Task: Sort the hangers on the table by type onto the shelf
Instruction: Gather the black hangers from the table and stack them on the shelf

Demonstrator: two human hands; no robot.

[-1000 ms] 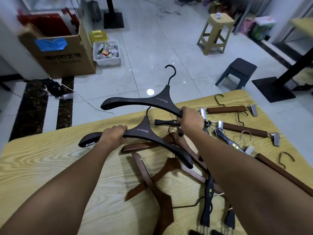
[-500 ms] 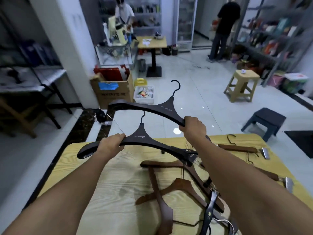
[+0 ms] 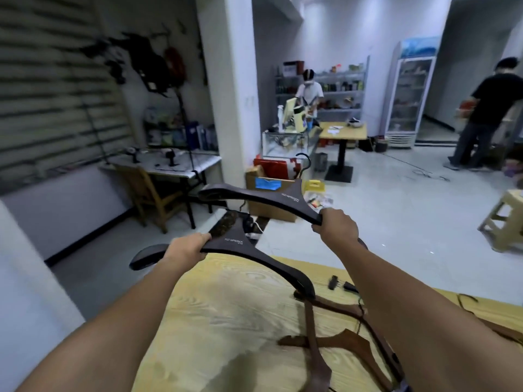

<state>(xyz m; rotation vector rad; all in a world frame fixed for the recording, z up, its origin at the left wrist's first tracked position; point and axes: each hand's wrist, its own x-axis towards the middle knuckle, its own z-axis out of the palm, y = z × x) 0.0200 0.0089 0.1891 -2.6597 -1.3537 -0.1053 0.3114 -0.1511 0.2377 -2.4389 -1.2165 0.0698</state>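
Hangers were my job, and in the head view I had two black ones lifted off the table [image 3: 226, 306], one in each hand. My left hand [image 3: 186, 250] was curled round the left arm of the near hanger [image 3: 235, 241], which hung over the table's far-left edge. Its right tip dipped towards the brown hangers [image 3: 348, 342] lying on the table, and I could not tell whether it touched them. My right hand [image 3: 335, 224] gripped the right arm of the far hanger [image 3: 285, 198], held beyond the table's far edge with its hook up. The two black hangers were apart. I could not pick out the shelf with any certainty beyond the table.

I judged the low tip of the near hanger the main risk: it could catch a hook in the brown pile and drag hangers off the table. Each black hanger was also held by one arm, off centre, so a quick turn could swing it in my grip or knock the two together.
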